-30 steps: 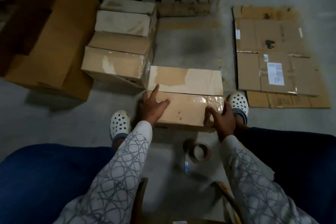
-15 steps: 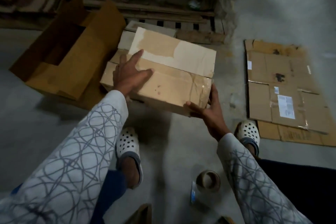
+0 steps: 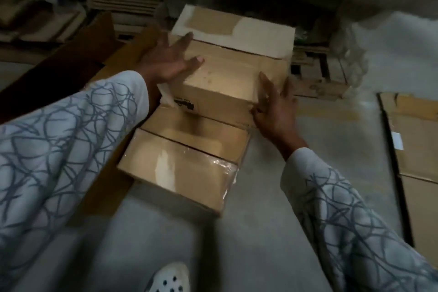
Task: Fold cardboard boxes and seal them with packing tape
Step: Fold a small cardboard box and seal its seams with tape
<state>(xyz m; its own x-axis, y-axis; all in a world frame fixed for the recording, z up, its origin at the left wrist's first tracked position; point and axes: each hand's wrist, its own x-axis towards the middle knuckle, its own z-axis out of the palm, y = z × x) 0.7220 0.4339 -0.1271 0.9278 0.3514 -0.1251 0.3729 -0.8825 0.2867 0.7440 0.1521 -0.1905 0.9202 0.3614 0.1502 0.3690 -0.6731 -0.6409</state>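
Where the stack of boxes stands on the floor (image 3: 166,232), the top box (image 3: 225,78) sits over its far part, above the taped lower box (image 3: 184,166). Blur hides whether it already rests there or is held just clear. Its long axis runs left to right, with the right end a little nearer the person, and the closed flaps' seam follows that axis. The far flap has a pale torn patch. The front face points at the person and carries dark print too smeared to read.

The left hand (image 3: 168,61) lies open on the top's left end, fingers spread flat. The right hand (image 3: 275,106) is open too, fingers straight against the near right corner, thumb up by the top edge.

The top box covers the lower box's far edge. The left sleeve (image 3: 59,149) hides part of an open carton (image 3: 99,54). Flat cardboard (image 3: 414,149) is cut off at the right edge, and a white shoe (image 3: 169,278) at the bottom. The background is dark and indistinct.
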